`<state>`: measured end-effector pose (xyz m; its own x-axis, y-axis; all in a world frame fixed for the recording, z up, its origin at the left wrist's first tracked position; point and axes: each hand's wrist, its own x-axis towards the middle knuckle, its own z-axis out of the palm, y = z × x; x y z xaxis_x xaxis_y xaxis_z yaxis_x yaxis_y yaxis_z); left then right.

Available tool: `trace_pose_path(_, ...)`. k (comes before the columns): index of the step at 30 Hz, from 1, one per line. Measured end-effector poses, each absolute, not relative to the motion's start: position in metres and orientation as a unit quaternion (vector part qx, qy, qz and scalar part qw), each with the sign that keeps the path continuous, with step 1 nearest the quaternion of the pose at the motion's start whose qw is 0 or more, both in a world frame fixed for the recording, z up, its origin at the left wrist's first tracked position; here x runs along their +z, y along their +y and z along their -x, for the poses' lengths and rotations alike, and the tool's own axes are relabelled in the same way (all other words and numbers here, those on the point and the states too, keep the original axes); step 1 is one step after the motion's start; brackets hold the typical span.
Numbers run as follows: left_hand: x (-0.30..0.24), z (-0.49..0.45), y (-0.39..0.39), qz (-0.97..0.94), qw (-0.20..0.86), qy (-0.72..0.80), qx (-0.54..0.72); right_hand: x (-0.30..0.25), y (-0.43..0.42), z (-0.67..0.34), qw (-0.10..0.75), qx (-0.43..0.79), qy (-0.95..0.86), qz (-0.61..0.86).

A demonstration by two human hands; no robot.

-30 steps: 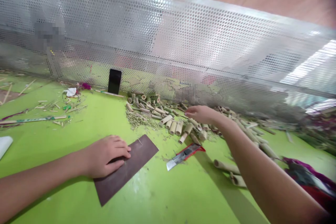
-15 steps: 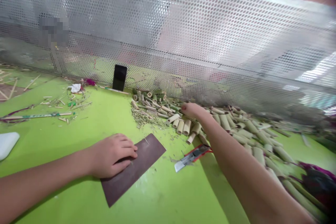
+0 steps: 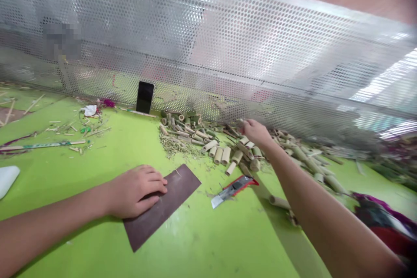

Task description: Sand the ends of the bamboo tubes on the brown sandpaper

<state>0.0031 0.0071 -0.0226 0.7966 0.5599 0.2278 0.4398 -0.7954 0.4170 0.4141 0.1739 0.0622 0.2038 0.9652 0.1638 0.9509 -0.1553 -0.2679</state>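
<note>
Our hands are well apart; our left hand [image 3: 135, 191] lies open on a brown mat [image 3: 177, 191] at lower centre; our right hand [image 3: 256, 132] is at the cut bamboo pieces [image 3: 218, 155], its grip unclear; a utility knife [image 3: 233, 190] lies between.

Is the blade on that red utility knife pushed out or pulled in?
Out. The silver blade sticks out past the end of the red utility knife, lying bare on the green table.
</note>
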Motion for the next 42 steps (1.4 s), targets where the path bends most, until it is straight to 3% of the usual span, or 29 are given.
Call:
trace_pose_path(7, -0.025, -0.003, 0.008, -0.931, 0.175, 0.271, 0.17, 0.058, 0.121, -0.364, 0.261, 0.224, -0.699, 0.627)
trace_pose_path(12, -0.023, -0.004, 0.007, -0.925, 0.185, 0.288, 0.167, 0.056, 0.064, -0.315, 0.238, 0.336, -0.754, 0.512)
trace_pose_path(16, -0.023, -0.005, 0.008, -0.907, 0.183, 0.324, 0.197, 0.051, 0.034, -0.286, 0.211, 0.36, -0.782, 0.463)
trace_pose_path(26, -0.027, -0.007, 0.008, -0.871, 0.095, 0.367, 0.314, 0.007, 0.005, -0.24, 0.283, 0.743, -0.507, 0.332)
trace_pose_path(36, -0.018, -0.021, 0.001, -0.899, -0.004, 0.259, 0.354, -0.016, -0.005, -0.226, 0.283, 0.795, -0.446, 0.297)
trace_pose_path(42, -0.021, -0.018, -0.001, -0.913, 0.012, 0.254, 0.32, -0.018, -0.004, -0.227, 0.275, 0.781, -0.467, 0.311)
